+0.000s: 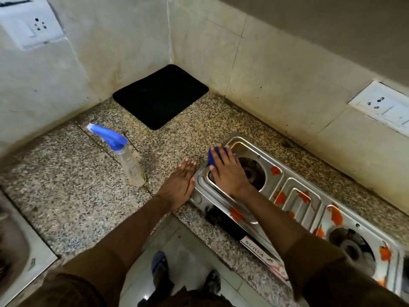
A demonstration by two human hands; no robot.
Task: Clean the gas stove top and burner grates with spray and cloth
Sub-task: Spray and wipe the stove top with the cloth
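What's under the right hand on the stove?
A blue cloth lies under the right hand, pressed flat on the stove top beside the left burner. Only its far edge shows; the rest is covered by the hand.

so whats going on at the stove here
A person is wiping a steel gas stove that sits on a speckled granite counter. The right hand presses a blue cloth onto the stove top by the left burner. The left hand lies flat on the counter against the stove's left edge. Orange stains remain across the stove. A spray bottle with a blue trigger stands untouched to the left, near a black mat in the corner.
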